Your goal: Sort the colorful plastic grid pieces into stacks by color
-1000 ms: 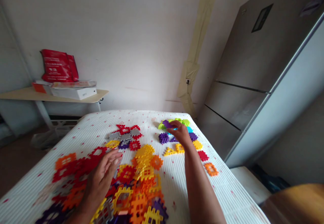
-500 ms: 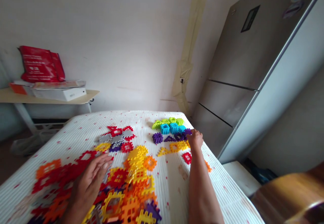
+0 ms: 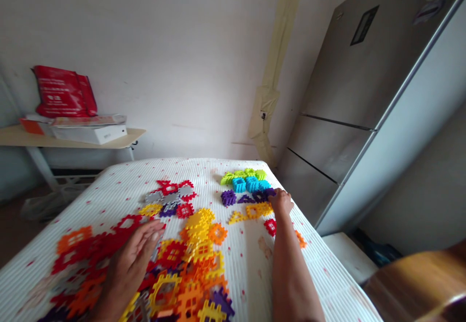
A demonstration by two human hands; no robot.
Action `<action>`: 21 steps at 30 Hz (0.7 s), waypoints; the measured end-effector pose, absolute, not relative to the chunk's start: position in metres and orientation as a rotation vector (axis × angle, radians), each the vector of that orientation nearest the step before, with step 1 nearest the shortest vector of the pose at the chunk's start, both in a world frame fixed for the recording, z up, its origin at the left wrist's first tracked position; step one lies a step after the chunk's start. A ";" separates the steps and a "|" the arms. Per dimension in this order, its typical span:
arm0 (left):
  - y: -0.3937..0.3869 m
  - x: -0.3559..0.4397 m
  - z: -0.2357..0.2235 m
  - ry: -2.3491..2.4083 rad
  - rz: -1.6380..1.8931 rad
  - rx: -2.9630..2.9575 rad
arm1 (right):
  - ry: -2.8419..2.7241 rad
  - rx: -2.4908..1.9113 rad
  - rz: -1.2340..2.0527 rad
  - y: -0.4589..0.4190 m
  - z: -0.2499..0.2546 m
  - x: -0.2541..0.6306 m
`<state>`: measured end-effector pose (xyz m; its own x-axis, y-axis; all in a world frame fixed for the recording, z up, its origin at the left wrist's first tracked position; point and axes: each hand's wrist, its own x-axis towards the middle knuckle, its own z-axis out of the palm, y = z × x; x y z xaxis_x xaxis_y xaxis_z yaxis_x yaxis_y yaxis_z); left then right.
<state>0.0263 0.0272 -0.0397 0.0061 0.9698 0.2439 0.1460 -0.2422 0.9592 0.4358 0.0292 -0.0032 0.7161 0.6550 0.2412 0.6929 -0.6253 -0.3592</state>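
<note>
A heap of flat interlocking plastic tiles [image 3: 189,259] in red, orange, yellow and purple covers the near part of a white ribbed table cover [image 3: 120,191]. My left hand [image 3: 129,266] lies flat on the heap, fingers stretched out. My right hand [image 3: 281,201] reaches to the far right, fingers curled down at the end of a row of purple tiles [image 3: 251,197]. Sorted rows lie there: lime green tiles [image 3: 243,174], cyan tiles [image 3: 249,185], and yellow tiles [image 3: 255,211]. What its fingers hold, if anything, is hidden.
A grey fridge [image 3: 364,118] stands close to the table's right edge. A shelf [image 3: 73,140] at the left wall carries a white box [image 3: 91,133] and a red bag [image 3: 63,91]. A red tile [image 3: 270,226] and an orange tile [image 3: 300,238] lie beside my right forearm.
My right hand has moved from the lime green tiles, where it held a purple tile, right and nearer to the end of the purple row. My left hand has stayed on the heap.
</note>
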 end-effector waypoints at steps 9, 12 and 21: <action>0.029 0.023 -0.046 1.192 1.301 1.489 | -1.057 -2.510 -0.118 0.029 -0.002 0.432; 0.030 0.022 -0.049 1.171 1.307 1.495 | -1.053 -2.514 -0.118 0.028 -0.003 0.432; 0.025 0.027 -0.038 1.192 1.349 1.526 | -1.106 -2.379 -0.216 0.038 0.012 0.418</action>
<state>0.0273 0.0252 -0.0378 0.0052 0.9611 0.2760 0.1558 -0.2734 0.9492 0.4183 0.0380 0.0117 0.6567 0.6713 0.3436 0.7512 -0.5423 -0.3762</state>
